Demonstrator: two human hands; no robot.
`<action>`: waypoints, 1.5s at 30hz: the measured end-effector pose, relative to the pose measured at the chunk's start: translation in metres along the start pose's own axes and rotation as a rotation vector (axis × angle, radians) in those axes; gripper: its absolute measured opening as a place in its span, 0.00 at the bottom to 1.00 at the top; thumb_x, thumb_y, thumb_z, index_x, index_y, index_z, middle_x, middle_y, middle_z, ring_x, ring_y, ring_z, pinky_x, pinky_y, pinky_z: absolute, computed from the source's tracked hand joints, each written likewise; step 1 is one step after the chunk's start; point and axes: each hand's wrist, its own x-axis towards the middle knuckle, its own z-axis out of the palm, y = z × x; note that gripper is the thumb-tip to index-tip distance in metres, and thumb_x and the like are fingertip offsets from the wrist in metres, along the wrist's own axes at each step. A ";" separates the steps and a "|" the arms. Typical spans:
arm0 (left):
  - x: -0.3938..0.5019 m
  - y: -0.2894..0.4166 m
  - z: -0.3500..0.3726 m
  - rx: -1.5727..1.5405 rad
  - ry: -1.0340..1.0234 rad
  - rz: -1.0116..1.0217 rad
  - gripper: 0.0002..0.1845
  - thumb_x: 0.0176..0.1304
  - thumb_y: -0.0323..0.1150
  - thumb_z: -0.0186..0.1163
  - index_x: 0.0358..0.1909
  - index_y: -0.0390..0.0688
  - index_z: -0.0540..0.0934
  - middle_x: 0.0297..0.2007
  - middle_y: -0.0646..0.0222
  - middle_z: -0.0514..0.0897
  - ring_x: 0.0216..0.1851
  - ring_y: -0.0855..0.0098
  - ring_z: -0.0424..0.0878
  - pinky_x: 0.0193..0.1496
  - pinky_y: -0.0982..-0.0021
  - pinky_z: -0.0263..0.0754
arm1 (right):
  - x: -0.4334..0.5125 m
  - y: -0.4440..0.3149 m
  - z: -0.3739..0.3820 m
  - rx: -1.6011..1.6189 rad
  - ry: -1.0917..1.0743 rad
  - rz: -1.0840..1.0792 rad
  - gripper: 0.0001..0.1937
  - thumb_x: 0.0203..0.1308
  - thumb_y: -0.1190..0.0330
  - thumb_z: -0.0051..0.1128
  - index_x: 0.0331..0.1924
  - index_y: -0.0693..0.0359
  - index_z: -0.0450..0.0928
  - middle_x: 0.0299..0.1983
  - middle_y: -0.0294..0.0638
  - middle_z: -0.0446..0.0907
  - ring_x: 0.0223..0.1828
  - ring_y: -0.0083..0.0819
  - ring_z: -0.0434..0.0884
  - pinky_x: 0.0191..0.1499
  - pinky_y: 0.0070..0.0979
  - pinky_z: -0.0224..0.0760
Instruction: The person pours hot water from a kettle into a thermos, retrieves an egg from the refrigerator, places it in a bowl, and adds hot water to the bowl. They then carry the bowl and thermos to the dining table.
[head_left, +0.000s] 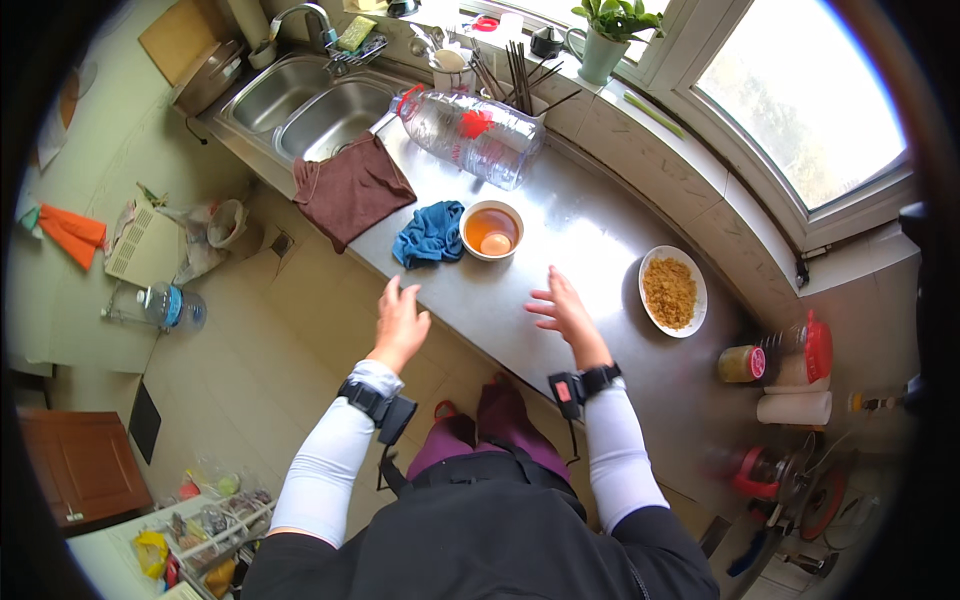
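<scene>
Both of my hands are raised with fingers apart and hold nothing. My left hand hovers by the front edge of the stainless-steel counter, below a crumpled blue cloth. Over the counter is my right hand, nearest to a white bowl. The bowl holds amber liquid with a pale, round, egg-like thing in it. The blue cloth lies against or just beside the bowl's left side. Farther right sits an oval white dish of golden-brown crumbly food.
A large clear plastic bottle lies on its side behind the bowl. A brown cloth hangs over the counter's front edge near the double sink. Jars and a paper roll stand at right. A potted plant is on the sill.
</scene>
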 end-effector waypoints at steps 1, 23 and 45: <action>0.018 0.010 0.000 -0.031 0.015 0.051 0.28 0.51 0.29 0.61 0.57 0.42 0.69 0.64 0.48 0.58 0.63 0.44 0.60 0.65 0.55 0.59 | 0.013 -0.006 0.019 -0.009 -0.012 -0.010 0.36 0.65 0.38 0.34 0.72 0.40 0.42 0.54 0.50 0.73 0.40 0.35 0.83 0.33 0.29 0.75; 0.123 0.006 0.056 0.141 -0.377 0.307 0.35 0.51 0.25 0.50 0.66 0.46 0.63 0.69 0.38 0.35 0.68 0.31 0.34 0.66 0.37 0.40 | 0.059 -0.017 0.024 0.095 0.310 -0.137 0.22 0.63 0.59 0.54 0.59 0.53 0.69 0.23 0.37 0.77 0.12 0.21 0.70 0.18 0.21 0.66; 0.239 0.280 0.232 0.077 -0.558 0.622 0.29 0.51 0.41 0.58 0.60 0.64 0.72 0.69 0.63 0.53 0.69 0.47 0.45 0.64 0.31 0.37 | -0.118 0.107 -0.034 0.589 0.905 -0.075 0.28 0.64 0.60 0.55 0.63 0.65 0.63 0.33 0.35 0.77 0.16 0.12 0.65 0.16 0.10 0.57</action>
